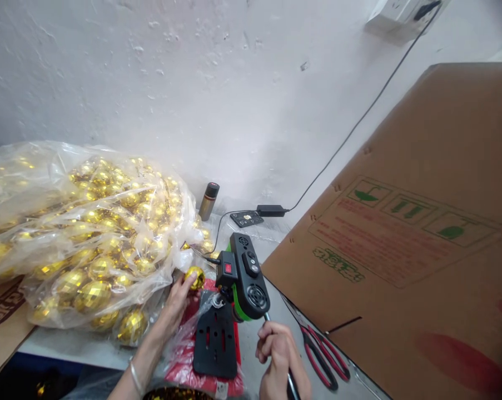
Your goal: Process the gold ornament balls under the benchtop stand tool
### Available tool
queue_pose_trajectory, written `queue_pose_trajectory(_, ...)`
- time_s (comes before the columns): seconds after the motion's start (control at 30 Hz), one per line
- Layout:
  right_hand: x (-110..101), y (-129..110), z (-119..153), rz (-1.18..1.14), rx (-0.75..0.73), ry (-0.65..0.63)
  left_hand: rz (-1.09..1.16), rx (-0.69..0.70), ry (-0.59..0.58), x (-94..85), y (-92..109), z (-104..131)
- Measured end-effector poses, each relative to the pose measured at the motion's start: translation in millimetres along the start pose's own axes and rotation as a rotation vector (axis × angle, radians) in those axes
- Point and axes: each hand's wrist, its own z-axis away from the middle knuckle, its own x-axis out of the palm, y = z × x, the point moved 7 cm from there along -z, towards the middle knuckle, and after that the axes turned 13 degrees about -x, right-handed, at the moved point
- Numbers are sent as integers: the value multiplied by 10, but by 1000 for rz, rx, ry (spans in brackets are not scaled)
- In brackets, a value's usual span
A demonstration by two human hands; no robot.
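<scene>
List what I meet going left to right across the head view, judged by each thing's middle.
Clear plastic bag of gold balls, left hand holding a gold ball, black machine with a red switch, right hand gripping a lever, red-and-black-handled tool, brown cardboard box.

"With the machine [247, 278] at our clock's centre, what are we holding?"

"Our left hand [177, 304] holds a gold ball [196, 277] at nine; our right hand [282, 354] grips the lever [293, 385] at five."

"And around us?"

"A clear bag of balls [63, 214] near ten, a flask [209, 202] at eleven, a box [417, 239] near two."
</scene>
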Motion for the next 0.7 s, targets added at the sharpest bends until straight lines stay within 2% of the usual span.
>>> queue_pose_trajectory(0.1,0,-33,-60,29,-69,-53,110,-165,-18,-71,-251,313)
queue_pose_trajectory(0.17,12,-77,-100,45,-152,-118,108,-181,-6,-88,-409,431)
queue_pose_trajectory(0.33,4,-144,-137,68,-246,-175,-334,135,123,-78,-608,481)
queue_pose_trajectory(0.47,-11,-142,-111,40,-256,-186,-662,306,166,-50,-720,463)
queue_pose_trajectory(0.7,-21,-74,-67,45,-230,-209,-914,540,161,-25,-777,470)
